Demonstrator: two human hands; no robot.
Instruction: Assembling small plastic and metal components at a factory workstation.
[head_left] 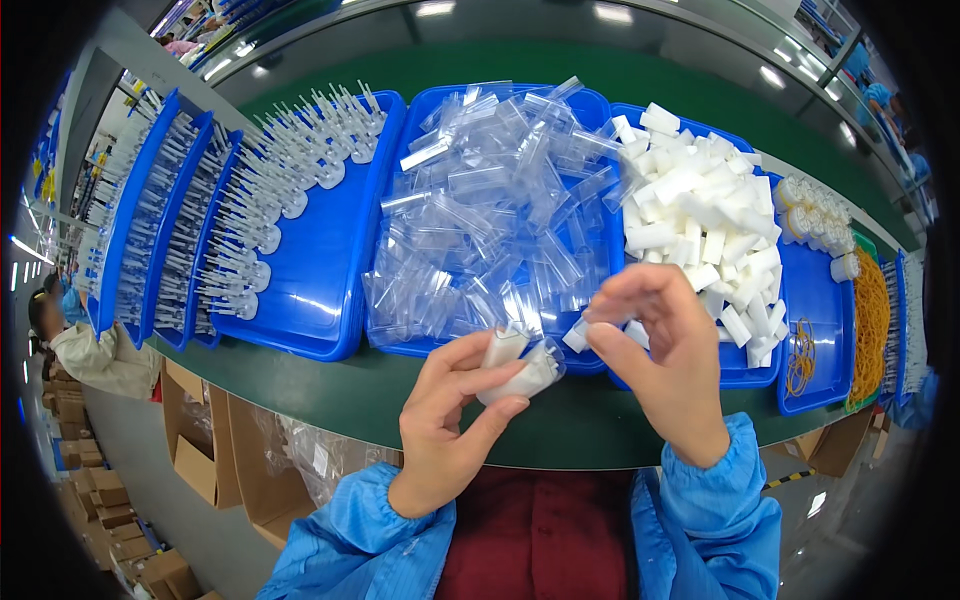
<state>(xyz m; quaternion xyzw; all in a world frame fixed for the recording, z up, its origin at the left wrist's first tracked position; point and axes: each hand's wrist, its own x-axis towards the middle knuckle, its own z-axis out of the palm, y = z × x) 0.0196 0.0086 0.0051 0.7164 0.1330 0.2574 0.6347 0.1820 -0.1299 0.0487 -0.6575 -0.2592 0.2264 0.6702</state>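
In front of me my left hand [450,415] is closed around two short white cylinders [525,372] with clear plastic about their upper ends. To its right, my right hand [655,350] is raised over the near rims of the trays, thumb and forefinger curled together in a pinch. Whatever lies between those fingertips is too small to make out. Beyond the hands, a blue tray [598,100] carries a heap of clear plastic sleeves [490,200]. White cylinders [700,215] are piled in the blue tray on the right, just past my right hand.
At left, a blue tray [305,300] contains upright clear plastic parts with thin stems; similar trays [170,230] stand tilted beside it. Farther right are yellow rubber bands [872,325] and bundled pale cylinders [815,215]. Cardboard boxes [195,440] stand below the green table's [400,400] near edge.
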